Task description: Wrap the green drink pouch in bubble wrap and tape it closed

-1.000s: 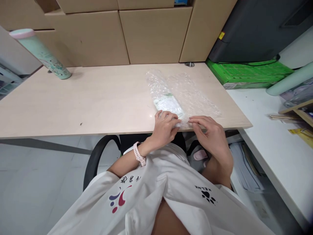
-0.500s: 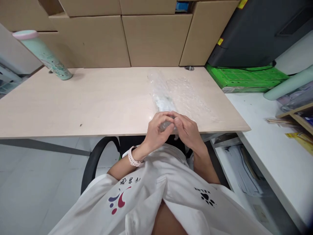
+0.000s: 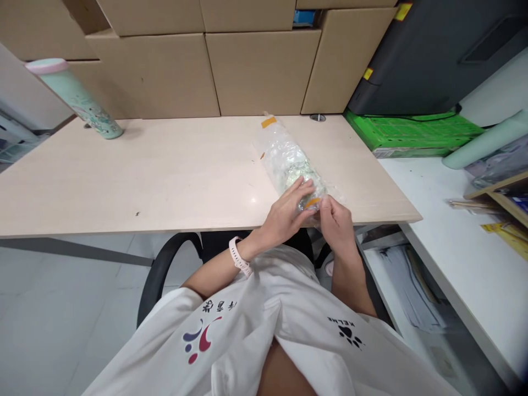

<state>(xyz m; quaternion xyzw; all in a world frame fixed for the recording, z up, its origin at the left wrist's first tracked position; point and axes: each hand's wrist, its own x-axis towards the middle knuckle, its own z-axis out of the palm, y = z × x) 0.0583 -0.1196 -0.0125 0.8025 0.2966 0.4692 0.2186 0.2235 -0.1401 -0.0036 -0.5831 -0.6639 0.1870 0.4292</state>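
Note:
A long bundle rolled in clear bubble wrap lies slanted on the pale wooden desk, with something white and green inside. Orange tape tabs show at its far end and near end. My left hand, with a pink watch on the wrist, presses its fingers on the near end of the bundle. Beside it, my right hand pinches the same end by the orange tape. Both hands are at the desk's front edge.
A mint bottle with a pink cap stands at the desk's far left. Cardboard boxes line the back. A green crate under a dark machine sits to the right, next to a white side table. A black chair arm shows below.
The flat bubble-wrap sheet has been rolled around the white and green item into a tight bundle. Orange tape tabs now show on it. Both hands moved right along its near end.

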